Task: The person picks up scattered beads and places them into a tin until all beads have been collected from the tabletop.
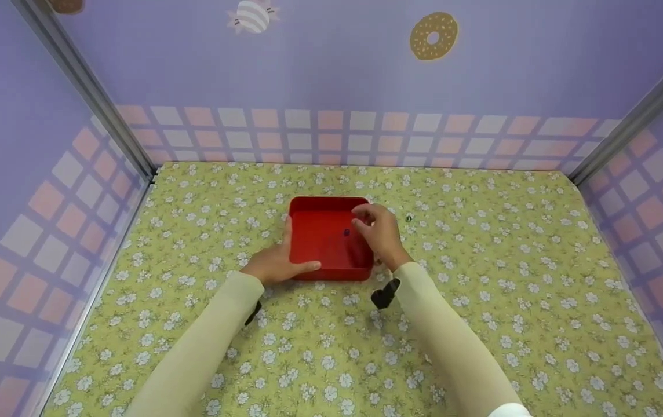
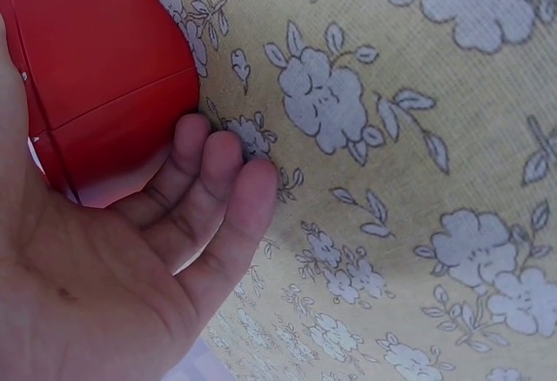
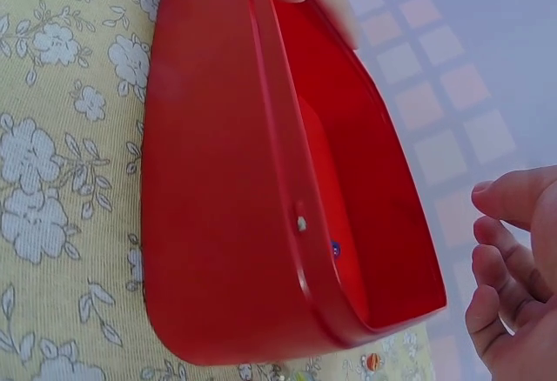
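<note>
A red box (image 1: 314, 234) sits on the flower-patterned desk (image 1: 511, 260), with one dark blue bead (image 1: 347, 232) on its floor toward the right side. The left hand (image 1: 274, 262) grips the near-left corner, thumb over the near rim, other fingers along the outside of the left wall. The right hand (image 1: 379, 230) hangs above the right wall, fingers bent and apart, with nothing between them; it hides part of that wall from above. Outside, a small glassy ball (image 1: 408, 218) lies right of the box, and the right wrist view shows an orange bead (image 3: 372, 362) on the cloth, just beyond the box wall. Purple panels (image 1: 343, 69) enclose the desk behind and on both sides.
</note>
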### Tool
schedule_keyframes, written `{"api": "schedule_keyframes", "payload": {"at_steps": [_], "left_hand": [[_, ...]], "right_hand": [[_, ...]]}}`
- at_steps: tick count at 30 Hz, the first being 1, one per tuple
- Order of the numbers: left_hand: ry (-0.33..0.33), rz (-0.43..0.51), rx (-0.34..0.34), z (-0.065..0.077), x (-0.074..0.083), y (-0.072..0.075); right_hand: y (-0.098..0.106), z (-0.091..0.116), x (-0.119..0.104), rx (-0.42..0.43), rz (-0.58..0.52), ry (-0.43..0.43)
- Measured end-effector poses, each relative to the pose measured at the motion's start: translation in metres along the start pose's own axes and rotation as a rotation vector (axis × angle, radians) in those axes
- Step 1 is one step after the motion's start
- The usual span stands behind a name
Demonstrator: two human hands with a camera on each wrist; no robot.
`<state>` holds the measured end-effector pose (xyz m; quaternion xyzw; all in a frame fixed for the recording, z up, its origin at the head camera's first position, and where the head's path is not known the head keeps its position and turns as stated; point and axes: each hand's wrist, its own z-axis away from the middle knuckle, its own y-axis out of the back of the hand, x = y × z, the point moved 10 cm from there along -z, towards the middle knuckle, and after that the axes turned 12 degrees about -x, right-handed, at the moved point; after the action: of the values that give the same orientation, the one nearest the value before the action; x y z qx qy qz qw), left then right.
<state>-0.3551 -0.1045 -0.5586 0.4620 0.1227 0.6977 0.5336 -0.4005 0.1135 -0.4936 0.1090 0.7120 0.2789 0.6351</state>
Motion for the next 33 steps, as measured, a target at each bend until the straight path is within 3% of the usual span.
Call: {"api": "schedule_keyframes", "payload": {"at_steps": [14,33], "left_hand": [[-0.003,-0.017,0.010,-0.005,-0.004,0.002],[-0.010,-0.015,0.018,-0.004,-0.003,0.000]], "right_hand": [[0.015,0.002,0.008,-0.010,-0.025,-0.022],[0.034,0.007,0.027,0.010,0.049,-0.031]]}}
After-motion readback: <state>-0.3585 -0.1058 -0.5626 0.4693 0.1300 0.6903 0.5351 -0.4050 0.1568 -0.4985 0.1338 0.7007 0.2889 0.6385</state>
